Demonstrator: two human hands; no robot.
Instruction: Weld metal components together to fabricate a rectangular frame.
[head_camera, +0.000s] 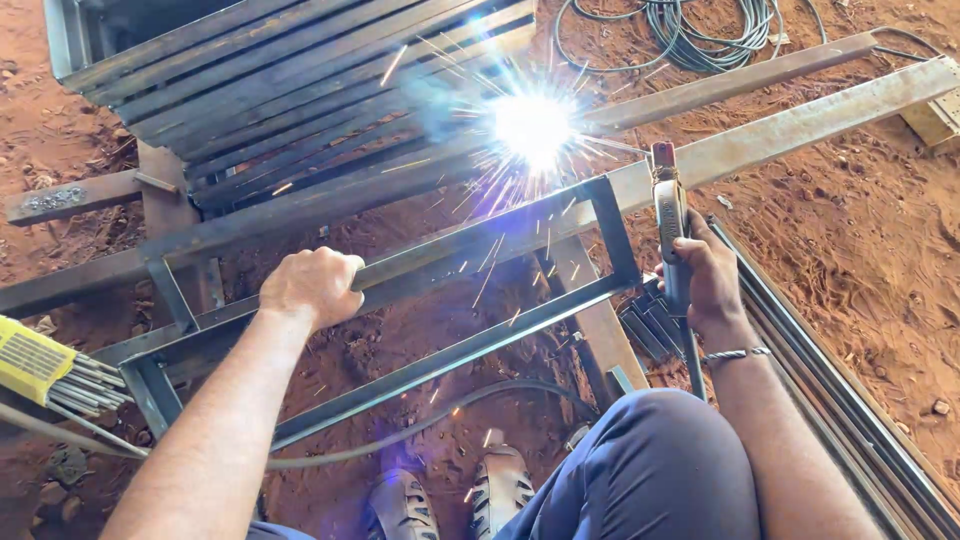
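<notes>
Two hands: both gripping.
Left hand (312, 285): clamps steel frame (480, 245); hold it steady.
Right hand (706, 272): grasps electrode holder (668, 225); keep arc (533, 127) short.

One package only: yellow rod box (30, 360) on the ground at the far left edge, flat rectangular carton with dark print, end open, grey rods (88, 390) sticking out. No signs, screens.

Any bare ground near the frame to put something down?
Bare dirt right of the rails; a patch inside the frame below the left hand. Crowded: welding rods far left, stacked bars and cable coil on top.
</notes>
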